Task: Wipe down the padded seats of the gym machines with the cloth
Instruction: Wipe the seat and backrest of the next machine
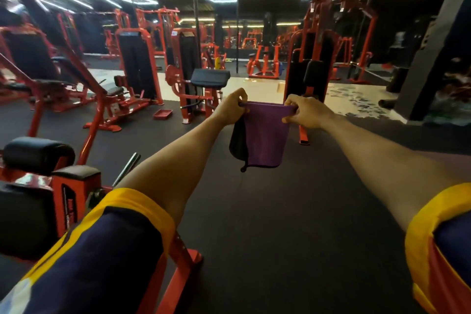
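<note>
The only container in sight was a shallow red tray (pixel 162 114) on the dark rubber floor (pixel 280 224), just beside the foot of a red machine. From where I stood I could not tell what lay in it.

The cloth (pixel 266 135) hung in the air in front of the person, well above the floor and touching no seat. It was purple on the facing side, with a black layer showing at its left edge, a dark trim along the bottom and a small cord dangling from the lower left corner. The left hand (pixel 232 109) pinched its top left corner between thumb and curled fingers. The right hand (pixel 303 112) pinched the top right corner the same way, so the top edge was drawn straight between them.

Beyond the left hand stood a black padded seat (pixel 210 78) on its red frame. A black padded roll (pixel 38 153) sat close by at the left. The cloth hid the lower part of the upright machine (pixel 309 64) behind it. The far end of the room was dim and smeared, and both navy, yellow-banded sleeves (pixel 122 250) were cut off at the bottom edge.
</note>
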The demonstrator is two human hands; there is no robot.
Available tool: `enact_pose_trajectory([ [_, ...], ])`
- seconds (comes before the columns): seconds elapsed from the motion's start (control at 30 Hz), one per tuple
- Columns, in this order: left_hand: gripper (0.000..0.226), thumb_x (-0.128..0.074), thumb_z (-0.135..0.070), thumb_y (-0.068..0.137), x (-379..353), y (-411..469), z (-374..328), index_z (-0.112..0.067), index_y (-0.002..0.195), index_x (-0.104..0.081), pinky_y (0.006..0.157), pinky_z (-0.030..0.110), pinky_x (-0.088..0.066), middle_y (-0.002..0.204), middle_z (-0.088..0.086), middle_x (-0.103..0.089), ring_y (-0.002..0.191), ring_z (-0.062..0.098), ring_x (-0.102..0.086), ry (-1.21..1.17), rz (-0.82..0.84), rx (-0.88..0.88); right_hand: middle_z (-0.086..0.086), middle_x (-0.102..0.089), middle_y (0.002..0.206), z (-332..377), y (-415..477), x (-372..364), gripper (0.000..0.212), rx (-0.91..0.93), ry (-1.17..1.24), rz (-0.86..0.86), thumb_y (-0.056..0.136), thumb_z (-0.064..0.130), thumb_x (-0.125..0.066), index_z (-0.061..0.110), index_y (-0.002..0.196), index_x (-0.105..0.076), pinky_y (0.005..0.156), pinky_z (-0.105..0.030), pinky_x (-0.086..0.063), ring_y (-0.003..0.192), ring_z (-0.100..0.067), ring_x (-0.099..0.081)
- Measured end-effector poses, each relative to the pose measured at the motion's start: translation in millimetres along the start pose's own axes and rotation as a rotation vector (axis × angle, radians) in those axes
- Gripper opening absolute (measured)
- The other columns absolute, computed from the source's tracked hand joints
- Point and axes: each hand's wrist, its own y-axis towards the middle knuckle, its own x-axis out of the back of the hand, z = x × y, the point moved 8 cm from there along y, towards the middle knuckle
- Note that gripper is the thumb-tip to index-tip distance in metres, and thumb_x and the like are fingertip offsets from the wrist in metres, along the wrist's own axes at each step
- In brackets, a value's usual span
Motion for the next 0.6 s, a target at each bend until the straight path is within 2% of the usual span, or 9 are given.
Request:
enact_pose_trajectory([
  [0.1, 0.019, -0.064, -0.003, 0.091, -16, 40, 9, -0.012, 0.105, -0.057, 0.086, 0.047, -0.056, 0.106, 0.014, -0.068, 0.099, 0.032, -0.066, 0.024, -0.058, 0.001, -0.002, -0.066, 0.122, -27, 43, -3, 0.041, 0.052, -0.010, -0.002, 0.088, 0.042, -0.077, 0.029, 0.119, -0.054, 0.091, -0.045, -0.053, 0.104, -0.023, -0.062],
  [0.23, 0.021, -0.062, -0.002, 0.091, -46, 95, 18, -0.018, 0.103, -0.057, 0.084, 0.043, -0.055, 0.108, 0.013, -0.067, 0.100, 0.031, -0.065, 0.052, -0.081, 0.028, -0.005, -0.064, 0.131, -73, 98, -9, 0.043, 0.102, -0.006, 0.048, 0.092, 0.038, -0.075, 0.023, 0.127, -0.056, 0.094, -0.045, -0.051, 0.110, -0.026, -0.062],
  [0.33, 0.025, -0.060, 0.000, 0.090, -72, 145, 21, -0.021, 0.102, -0.056, 0.079, 0.038, -0.053, 0.109, 0.014, -0.068, 0.099, 0.030, -0.065, 0.062, -0.111, 0.036, -0.007, -0.064, 0.131, -115, 145, -5, 0.041, 0.136, 0.031, 0.029, 0.093, 0.036, -0.074, 0.021, 0.127, -0.056, 0.090, -0.041, -0.049, 0.111, -0.026, -0.062],
  [0.47, 0.025, -0.060, -0.002, 0.087, -104, 199, 32, -0.025, 0.097, -0.058, 0.078, 0.046, -0.060, 0.106, 0.013, -0.069, 0.092, 0.032, -0.068, 0.091, -0.112, 0.084, -0.006, -0.064, 0.131, -161, 196, -7, 0.038, 0.159, 0.023, 0.051, 0.093, 0.039, -0.073, 0.022, 0.124, -0.057, 0.085, -0.037, -0.045, 0.109, -0.025, -0.061],
  [0.6, 0.021, -0.061, -0.003, 0.087, -135, 265, 46, -0.024, 0.090, -0.057, 0.073, 0.036, -0.052, 0.102, 0.010, -0.067, 0.089, 0.028, -0.063, 0.116, -0.131, 0.098, -0.005, -0.066, 0.126, -210, 257, -12, 0.033, 0.172, 0.058, 0.041, 0.093, 0.038, -0.074, 0.024, 0.118, -0.057, 0.082, -0.036, -0.044, 0.105, -0.023, -0.062],
])
